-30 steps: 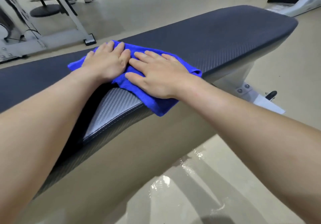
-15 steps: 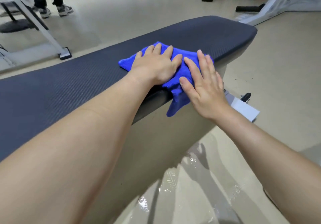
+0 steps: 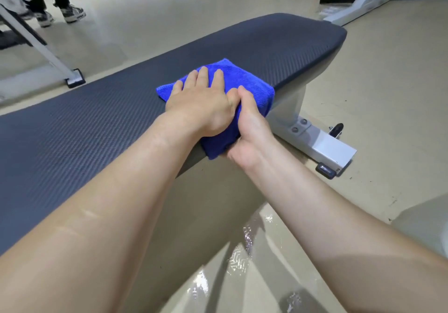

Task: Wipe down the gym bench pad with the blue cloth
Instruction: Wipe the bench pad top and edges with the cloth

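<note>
The blue cloth (image 3: 244, 82) lies on the near edge of the bench pad (image 3: 97, 128), toward the end that points to the right of the room. It is folded into a thick square, and part of it hangs over the side of the pad.

The left hand (image 3: 201, 101) rests flat on top of the cloth, palm down, fingers (image 3: 203, 76) stretched out and lying close together, pressing the cloth onto the dark textured surface. The right hand (image 3: 249, 133) sits just beside it at the pad's edge, wrapped around the hanging part of the cloth: its thumb lies on top, touching the left hand, while the other fingers curl underneath out of sight. So the left hand is laid out flat, holding nothing, and the right hand is closed on the cloth.

Both bare forearms reach in from the lower part of the view. Under the pad, the grey metal frame (image 3: 322, 145) of the bench stands on the pale floor (image 3: 388, 99), with a black end cap at its foot. A wet, shiny patch (image 3: 244, 252) glints on the floor beneath the arms. At the far left another person's sneakers (image 3: 72, 13) show beside a white machine leg (image 3: 43, 50).
</note>
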